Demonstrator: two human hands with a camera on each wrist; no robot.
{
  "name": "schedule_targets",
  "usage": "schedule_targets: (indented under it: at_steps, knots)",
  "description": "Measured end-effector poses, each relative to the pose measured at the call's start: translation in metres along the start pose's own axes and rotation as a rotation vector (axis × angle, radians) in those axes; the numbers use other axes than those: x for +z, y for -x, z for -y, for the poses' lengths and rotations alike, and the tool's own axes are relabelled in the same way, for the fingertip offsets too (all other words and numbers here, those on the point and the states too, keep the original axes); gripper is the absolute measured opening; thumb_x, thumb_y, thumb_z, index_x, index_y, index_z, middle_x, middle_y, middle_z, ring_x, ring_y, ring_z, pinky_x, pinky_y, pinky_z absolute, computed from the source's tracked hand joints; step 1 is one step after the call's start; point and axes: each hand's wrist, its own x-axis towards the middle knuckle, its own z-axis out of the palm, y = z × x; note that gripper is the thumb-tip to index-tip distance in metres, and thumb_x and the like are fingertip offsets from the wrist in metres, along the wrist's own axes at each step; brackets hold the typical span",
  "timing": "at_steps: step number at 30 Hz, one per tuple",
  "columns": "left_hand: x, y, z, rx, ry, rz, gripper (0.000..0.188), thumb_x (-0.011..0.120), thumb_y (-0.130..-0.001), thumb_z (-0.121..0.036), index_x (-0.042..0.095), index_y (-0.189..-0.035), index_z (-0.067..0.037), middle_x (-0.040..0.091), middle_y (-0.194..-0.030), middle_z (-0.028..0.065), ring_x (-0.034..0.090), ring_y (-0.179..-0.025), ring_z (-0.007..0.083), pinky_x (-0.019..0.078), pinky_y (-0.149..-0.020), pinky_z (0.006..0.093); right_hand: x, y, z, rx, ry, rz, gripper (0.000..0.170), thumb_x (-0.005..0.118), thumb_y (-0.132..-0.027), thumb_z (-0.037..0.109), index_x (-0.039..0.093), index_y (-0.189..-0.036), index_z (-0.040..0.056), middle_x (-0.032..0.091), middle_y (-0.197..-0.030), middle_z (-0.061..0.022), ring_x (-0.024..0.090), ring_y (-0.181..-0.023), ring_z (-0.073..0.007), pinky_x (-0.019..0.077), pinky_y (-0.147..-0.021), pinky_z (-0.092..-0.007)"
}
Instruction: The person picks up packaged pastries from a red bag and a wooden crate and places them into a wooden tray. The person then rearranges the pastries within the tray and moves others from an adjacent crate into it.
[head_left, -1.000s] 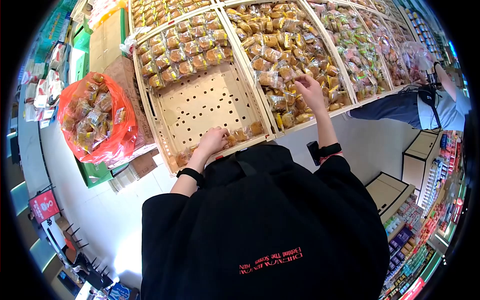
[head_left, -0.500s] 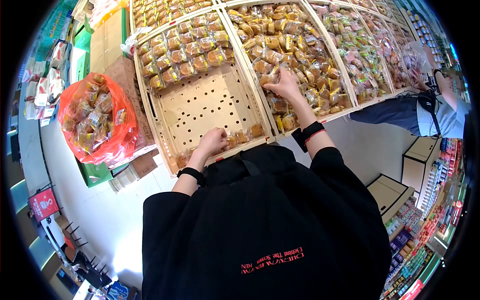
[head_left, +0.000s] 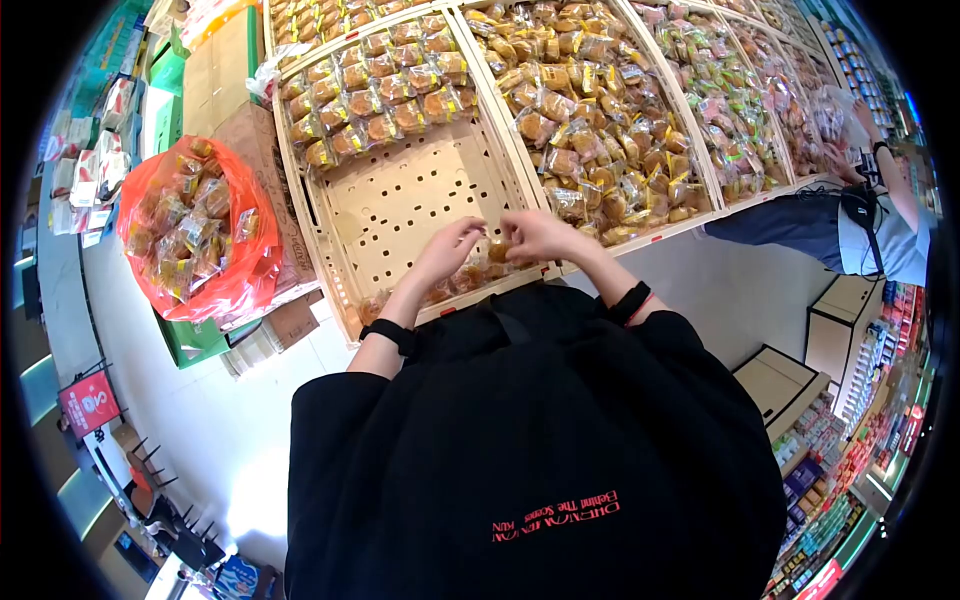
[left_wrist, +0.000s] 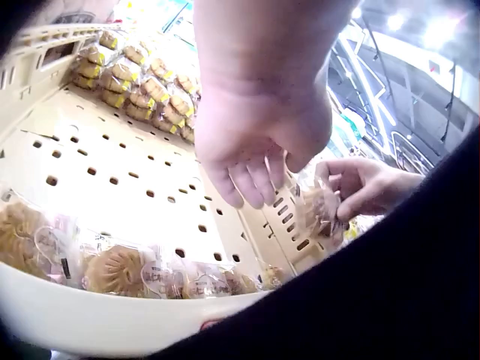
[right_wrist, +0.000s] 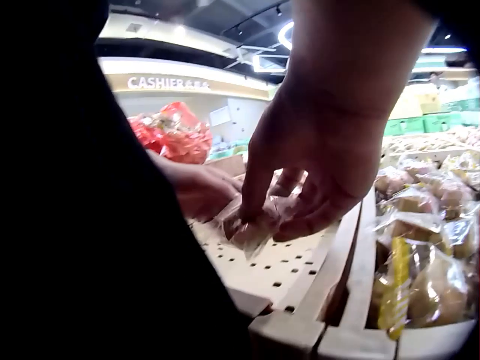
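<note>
My right hand (head_left: pixel 545 237) pinches a clear-wrapped pastry (left_wrist: pixel 319 210) between thumb and fingers, above the near right corner of a cream plastic crate (head_left: pixel 400 205). Just left of it is my left hand (head_left: pixel 447 252), its fingers relaxed and angled down, its thumb close to the wrapper in the left wrist view. Below the hands, a row of wrapped pastries (left_wrist: pixel 116 271) lines the crate's near wall. Stacked rows of similar pastries (head_left: pixel 380 95) fill the crate's far end, with bare perforated floor between.
To the right stands a crate heaped with loose wrapped pastries (head_left: pixel 600 130), then one with pink and green packets (head_left: pixel 715 110). An orange plastic bag of wrapped pastries (head_left: pixel 265 255) sits at the left beside cardboard boxes (head_left: pixel 215 85). Another person (head_left: pixel 850 215) stands at the far right.
My right hand has come from the heaped crate on the right, leftward over the partly filled crate, bringing a wrapped pastry. My left hand has risen from the near row and shifted right.
</note>
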Motion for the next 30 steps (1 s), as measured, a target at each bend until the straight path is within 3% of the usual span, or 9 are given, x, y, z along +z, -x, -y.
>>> schedule_targets:
  at_steps: [1,3,7,10,12,16,19,25,30]
  knots:
    - [0.001,-0.004,0.009,0.001,0.000,0.004,0.027,0.047,-0.089,-0.018,0.054,-0.109,-0.001,0.062,-0.098,0.0120,0.058,-0.092,0.0197,0.0448,-0.081,0.0299,0.010,-0.001,0.000,-0.002,0.106,0.036,0.026,0.070,-0.063,0.015,0.052,-0.078,0.0034,0.059,-0.067,-0.0122,0.059,-0.066,-0.0265,0.0458,-0.060,-0.0349]
    - [0.005,-0.011,0.024,-0.093,0.040,0.333,0.029,0.048,-0.088,-0.019,0.054,-0.111,-0.002,0.061,-0.100,0.0123,0.057,-0.096,0.0194,0.0437,-0.083,0.0295,0.023,-0.005,-0.006,-0.003,0.213,0.071,0.023,0.068,-0.063,0.015,0.053,-0.076,0.0032,0.058,-0.067,-0.0136,0.059,-0.066,-0.0298,0.0456,-0.061,-0.0375]
    - [0.013,-0.015,0.024,-0.092,-0.050,0.319,0.032,0.056,-0.082,-0.023,0.057,-0.107,-0.003,0.062,-0.099,0.0121,0.058,-0.092,0.0192,0.0444,-0.081,0.0296,0.033,-0.010,-0.010,0.072,0.319,0.111,0.026,0.064,-0.064,0.019,0.060,-0.086,0.0051,0.062,-0.079,-0.0159,0.060,-0.078,-0.0325,0.0473,-0.069,-0.0421]
    - [0.019,-0.016,0.016,-0.152,-0.388,0.389,0.032,0.065,-0.072,-0.027,0.062,-0.095,-0.005,0.062,-0.091,0.0125,0.059,-0.086,0.0229,0.0462,-0.077,0.0327,0.033,-0.010,-0.008,0.075,0.370,0.085,0.023,0.061,-0.068,0.019,0.062,-0.087,0.0064,0.063,-0.082,-0.0157,0.060,-0.079,-0.0322,0.0476,-0.070,-0.0419]
    - [0.022,-0.015,0.030,0.036,-0.649,0.282,0.031,0.066,-0.066,-0.030,0.062,-0.084,-0.006,0.061,-0.086,0.0131,0.059,-0.082,0.0294,0.0481,-0.072,0.0367,0.024,-0.011,-0.008,0.061,0.416,0.075,0.021,0.060,-0.070,0.020,0.062,-0.087,0.0070,0.063,-0.083,-0.0154,0.060,-0.079,-0.0321,0.0477,-0.070,-0.0416]
    - [0.026,-0.008,0.028,0.012,-0.772,0.204,0.026,0.068,-0.064,-0.029,0.063,-0.079,-0.007,0.059,-0.085,0.0119,0.058,-0.083,0.0286,0.0482,-0.072,0.0383,-0.021,-0.003,-0.012,-0.084,-0.009,-0.523,0.020,0.057,-0.075,0.019,0.062,-0.090,0.0063,0.063,-0.085,-0.0133,0.061,-0.078,-0.0298,0.0481,-0.069,-0.0373]
    - [0.029,-0.005,0.020,0.000,-0.868,0.182,0.025,0.066,-0.066,-0.026,0.062,-0.081,-0.007,0.058,-0.090,0.0105,0.057,-0.087,0.0282,0.0478,-0.073,0.0388,-0.059,0.001,-0.043,-0.012,-0.009,-0.878,0.018,0.057,-0.077,0.017,0.061,-0.086,0.0024,0.061,-0.081,-0.0136,0.059,-0.076,-0.0285,0.0467,-0.069,-0.0355]
    - [0.043,-0.009,0.015,0.366,-0.587,0.049,0.020,0.062,-0.071,-0.017,0.061,-0.087,-0.005,0.056,-0.099,0.0084,0.055,-0.089,0.0284,0.0459,-0.078,0.0376,-0.088,-0.004,-0.100,0.239,0.333,-0.994,0.042,0.065,-0.069,0.027,0.055,-0.102,0.0031,0.057,-0.097,-0.0157,0.054,-0.092,-0.0307,0.0429,-0.082,-0.0389]
    - [0.049,-0.017,0.030,0.313,-0.594,0.258,0.019,0.059,-0.073,-0.012,0.062,-0.090,-0.005,0.058,-0.095,0.0102,0.055,-0.089,0.0288,0.0453,-0.080,0.0371,-0.086,-0.006,-0.097,0.190,0.423,-0.990,0.042,0.066,-0.064,0.025,0.056,-0.100,0.0043,0.056,-0.095,-0.0140,0.052,-0.091,-0.0301,0.0425,-0.082,-0.0385]
